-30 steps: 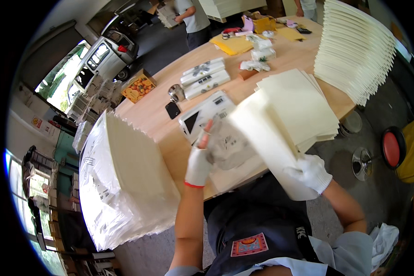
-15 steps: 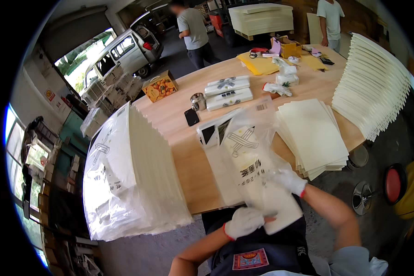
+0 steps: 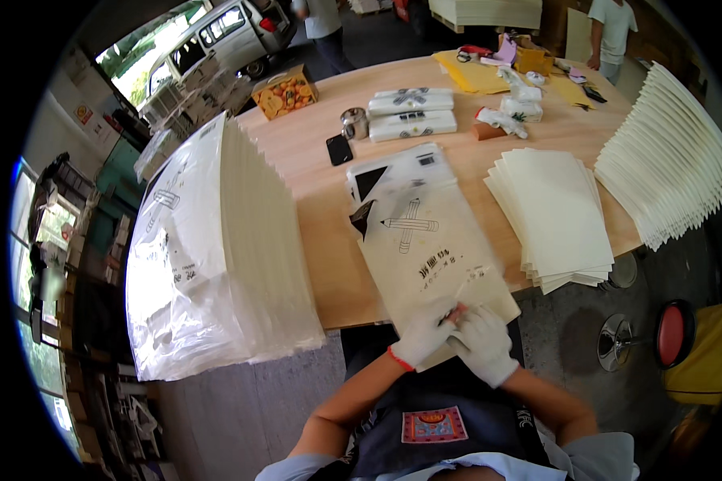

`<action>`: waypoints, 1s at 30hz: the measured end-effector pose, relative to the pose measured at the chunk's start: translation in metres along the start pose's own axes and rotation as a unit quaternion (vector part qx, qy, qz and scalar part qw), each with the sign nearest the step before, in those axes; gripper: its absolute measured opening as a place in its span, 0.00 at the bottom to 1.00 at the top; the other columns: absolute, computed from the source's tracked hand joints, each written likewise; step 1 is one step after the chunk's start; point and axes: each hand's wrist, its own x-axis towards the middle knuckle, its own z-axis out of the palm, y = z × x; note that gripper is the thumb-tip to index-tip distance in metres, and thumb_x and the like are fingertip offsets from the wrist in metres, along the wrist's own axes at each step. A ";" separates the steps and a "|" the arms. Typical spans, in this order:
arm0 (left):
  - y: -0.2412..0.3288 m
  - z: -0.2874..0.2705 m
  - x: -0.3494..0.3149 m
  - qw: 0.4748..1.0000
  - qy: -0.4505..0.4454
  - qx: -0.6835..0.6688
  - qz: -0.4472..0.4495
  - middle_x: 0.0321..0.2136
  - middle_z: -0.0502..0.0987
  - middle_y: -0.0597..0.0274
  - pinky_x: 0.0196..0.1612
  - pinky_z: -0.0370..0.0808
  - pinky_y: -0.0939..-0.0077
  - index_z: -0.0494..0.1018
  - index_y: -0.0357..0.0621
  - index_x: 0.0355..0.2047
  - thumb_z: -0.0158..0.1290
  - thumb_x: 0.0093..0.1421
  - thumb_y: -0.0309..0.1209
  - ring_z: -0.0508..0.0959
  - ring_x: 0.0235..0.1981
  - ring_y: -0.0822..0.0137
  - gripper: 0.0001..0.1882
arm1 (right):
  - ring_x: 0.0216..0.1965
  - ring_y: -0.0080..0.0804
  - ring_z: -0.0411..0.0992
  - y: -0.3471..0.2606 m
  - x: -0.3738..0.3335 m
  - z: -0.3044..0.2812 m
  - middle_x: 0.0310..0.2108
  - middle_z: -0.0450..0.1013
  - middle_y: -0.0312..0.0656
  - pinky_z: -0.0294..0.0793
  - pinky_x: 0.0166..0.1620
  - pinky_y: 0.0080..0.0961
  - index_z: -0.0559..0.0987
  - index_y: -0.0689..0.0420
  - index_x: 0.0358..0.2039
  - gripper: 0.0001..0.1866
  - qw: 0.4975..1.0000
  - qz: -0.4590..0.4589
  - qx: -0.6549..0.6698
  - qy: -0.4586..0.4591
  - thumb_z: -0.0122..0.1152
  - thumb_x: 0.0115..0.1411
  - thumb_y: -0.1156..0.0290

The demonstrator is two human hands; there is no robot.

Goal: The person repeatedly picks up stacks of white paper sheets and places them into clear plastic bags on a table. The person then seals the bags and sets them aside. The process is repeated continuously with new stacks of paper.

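Note:
A clear printed plastic bag [image 3: 409,220] with a stack of cream paper sheets inside lies on the wooden table, its near end jutting past the edge toward my body. My left hand [image 3: 425,335], in a white glove with a red cuff and bare fingertips showing, closes on the near end of the bag. Beside it, almost touching, my right hand [image 3: 483,345] in a white glove curls its fingers over the same end. Under the filled bag lie more flat plastic bags [image 3: 429,160]. The exact grip of the fingertips is partly hidden.
Left stands a tall pile of filled bags [image 3: 192,264]. To the right are loose cream sheets [image 3: 557,212] and a fanned stack of sheets [image 3: 666,160]. Farther back are a phone [image 3: 338,149], metal cup [image 3: 354,123], bag rolls [image 3: 411,112] and orange-printed box [image 3: 285,93]. A co-worker [image 3: 610,36] stands back right.
The paper that stuck out of the bag's near end is now inside it. The bag lies flatter on the table, and my hands have come together at its near end.

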 end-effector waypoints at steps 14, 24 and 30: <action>-0.096 -0.012 -0.155 0.897 0.320 -0.177 -0.246 0.25 0.71 0.66 0.30 0.68 0.79 0.68 0.41 0.28 0.55 0.57 0.28 0.70 0.28 0.75 0.06 | 0.22 0.39 0.73 0.008 -0.046 -0.035 0.20 0.73 0.41 0.70 0.26 0.37 0.73 0.54 0.31 0.11 0.927 0.115 -0.161 -0.318 0.51 0.55 0.61; -0.028 -0.040 -0.183 0.961 0.109 -0.136 -0.214 0.21 0.70 0.68 0.29 0.67 0.83 0.72 0.38 0.26 0.54 0.56 0.25 0.69 0.24 0.78 0.04 | 0.22 0.37 0.76 -0.005 -0.030 -0.064 0.24 0.77 0.43 0.74 0.27 0.33 0.78 0.58 0.28 0.22 0.799 0.097 -0.017 -0.593 0.48 0.60 0.51; -0.041 -0.063 -0.137 0.939 0.279 -0.133 -0.148 0.19 0.67 0.70 0.26 0.64 0.83 0.69 0.40 0.26 0.49 0.59 0.27 0.65 0.22 0.79 0.06 | 0.29 0.27 0.75 0.089 -0.061 0.030 0.30 0.77 0.43 0.75 0.35 0.23 0.74 0.60 0.46 0.21 0.795 0.494 0.320 -0.145 0.54 0.60 0.57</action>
